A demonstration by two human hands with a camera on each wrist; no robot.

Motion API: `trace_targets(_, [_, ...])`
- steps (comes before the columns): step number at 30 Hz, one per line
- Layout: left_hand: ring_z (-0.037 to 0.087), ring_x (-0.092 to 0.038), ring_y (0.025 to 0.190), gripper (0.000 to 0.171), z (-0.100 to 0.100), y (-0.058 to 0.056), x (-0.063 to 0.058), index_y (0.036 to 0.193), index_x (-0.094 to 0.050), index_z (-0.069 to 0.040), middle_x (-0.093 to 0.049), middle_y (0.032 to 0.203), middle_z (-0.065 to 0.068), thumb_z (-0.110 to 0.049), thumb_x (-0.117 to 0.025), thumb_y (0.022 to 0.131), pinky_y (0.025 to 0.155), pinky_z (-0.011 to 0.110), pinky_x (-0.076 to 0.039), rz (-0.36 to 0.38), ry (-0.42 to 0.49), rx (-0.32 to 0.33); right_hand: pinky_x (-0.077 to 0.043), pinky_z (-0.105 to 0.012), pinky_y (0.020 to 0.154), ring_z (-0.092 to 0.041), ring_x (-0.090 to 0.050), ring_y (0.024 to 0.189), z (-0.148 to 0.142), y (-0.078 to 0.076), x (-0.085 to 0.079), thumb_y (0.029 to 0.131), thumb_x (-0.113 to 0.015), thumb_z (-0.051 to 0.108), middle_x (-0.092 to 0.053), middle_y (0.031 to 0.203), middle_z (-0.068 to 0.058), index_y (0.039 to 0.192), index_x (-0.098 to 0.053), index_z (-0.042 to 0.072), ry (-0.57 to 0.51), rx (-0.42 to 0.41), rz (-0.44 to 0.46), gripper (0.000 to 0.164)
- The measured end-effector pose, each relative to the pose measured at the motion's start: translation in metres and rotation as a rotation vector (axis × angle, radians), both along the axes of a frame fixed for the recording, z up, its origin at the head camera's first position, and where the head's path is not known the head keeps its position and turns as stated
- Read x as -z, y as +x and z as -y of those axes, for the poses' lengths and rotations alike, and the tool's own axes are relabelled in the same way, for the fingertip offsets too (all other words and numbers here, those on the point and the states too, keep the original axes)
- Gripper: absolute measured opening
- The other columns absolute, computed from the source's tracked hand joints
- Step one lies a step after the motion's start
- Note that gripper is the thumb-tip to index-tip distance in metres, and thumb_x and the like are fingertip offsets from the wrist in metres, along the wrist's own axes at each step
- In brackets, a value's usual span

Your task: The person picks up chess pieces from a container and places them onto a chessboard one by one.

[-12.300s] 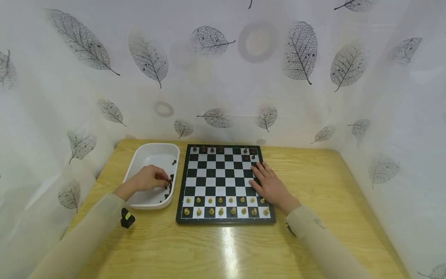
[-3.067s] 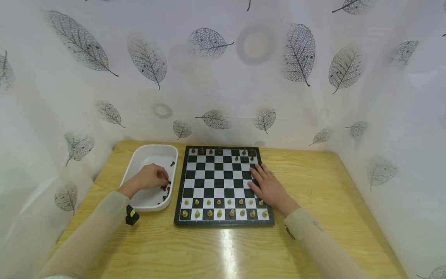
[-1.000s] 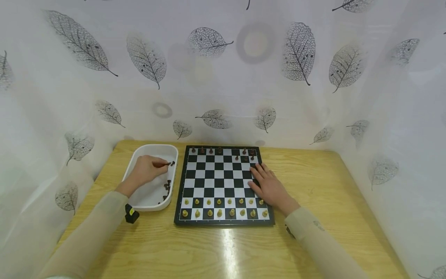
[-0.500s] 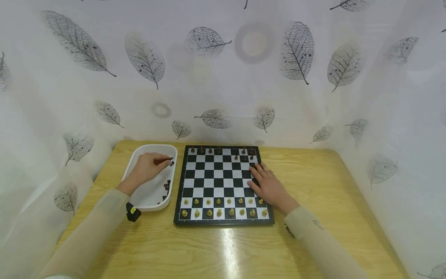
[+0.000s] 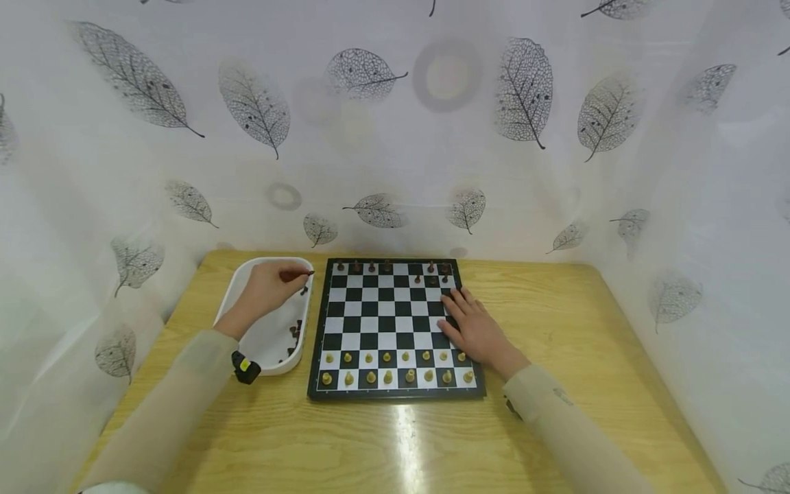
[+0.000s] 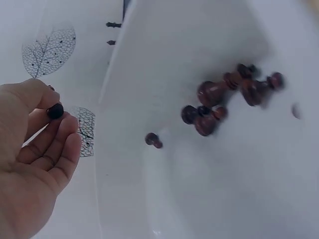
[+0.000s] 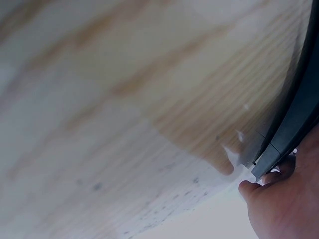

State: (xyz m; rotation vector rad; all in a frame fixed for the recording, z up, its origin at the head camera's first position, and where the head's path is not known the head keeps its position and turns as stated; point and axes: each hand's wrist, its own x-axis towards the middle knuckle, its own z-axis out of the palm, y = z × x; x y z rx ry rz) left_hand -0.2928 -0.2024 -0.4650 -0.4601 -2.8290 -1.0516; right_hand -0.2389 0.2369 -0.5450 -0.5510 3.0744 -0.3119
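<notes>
Chessboard (image 5: 376, 315) under straight-fingered right grip (image 5: 478, 334): yellow set (image 5: 387, 357) complete, dark set (image 5: 387, 265) partial — left grip (image 5: 271, 285) pinching dark piece (image 6: 56, 111), others (image 6: 206, 125) in tray (image 5: 262, 343) beneath.

With the left hand (image 5: 270, 291) over the far right rim of the white tray (image 5: 265, 345), I have free passage across the middle rows of the chessboard (image 5: 378, 323), between dark pieces (image 5: 372, 267) far and yellow pieces (image 5: 387, 377) near. The right hand (image 5: 479, 334) blocks the board's right edge; the leaf-print curtain (image 5: 382, 154) bounds the back.
</notes>
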Motion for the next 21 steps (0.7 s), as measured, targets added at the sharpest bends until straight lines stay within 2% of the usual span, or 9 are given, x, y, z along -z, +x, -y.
trace_targets(4, [0.032,-0.072,0.103,0.027,-0.007,-0.003,-0.006,0.123,-0.075,-0.004,-0.077,0.117,0.017,-0.02,-0.065,0.104,0.088,0.048,-0.061,0.007,0.035,-0.004,-0.024,-0.063,0.128,-0.041,-0.015,0.163,0.0,0.0,0.0,0.11,-0.041,0.056,-0.025,0.174,-0.018,0.166,-0.033,0.01,0.004,-0.002,-0.003,0.073])
trace_targets(7, [0.034,-0.072,0.107,0.029,-0.015,-0.006,-0.009,0.126,-0.074,-0.001,-0.076,0.122,0.02,-0.018,-0.063,0.105,0.092,0.05,-0.061,-0.021,0.062,0.011,-0.025,-0.063,0.128,-0.041,-0.016,0.163,0.0,0.0,0.0,0.11,-0.04,0.056,-0.025,0.174,-0.018,0.166,-0.033,0.011,0.006,-0.002,-0.002,0.073])
trace_targets(13, [0.034,-0.069,0.102,0.028,-0.034,-0.011,-0.014,0.126,-0.074,-0.001,-0.074,0.121,0.02,-0.015,-0.064,0.104,0.089,0.049,-0.059,-0.054,0.101,0.033,-0.024,-0.063,0.128,-0.041,-0.016,0.163,0.0,0.0,-0.001,0.11,-0.04,0.057,-0.025,0.174,-0.018,0.166,-0.033,0.012,-0.001,0.001,0.005,0.073])
trace_targets(21, [0.034,-0.072,0.103,0.026,-0.061,-0.014,-0.019,0.122,-0.076,-0.001,-0.077,0.116,0.019,-0.013,-0.069,0.1,0.089,0.049,-0.061,-0.016,0.17,0.066,-0.025,-0.063,0.128,-0.042,-0.016,0.163,-0.002,-0.001,0.002,0.11,-0.04,0.057,-0.025,0.174,-0.018,0.166,-0.033,0.011,-0.007,-0.003,-0.01,0.073])
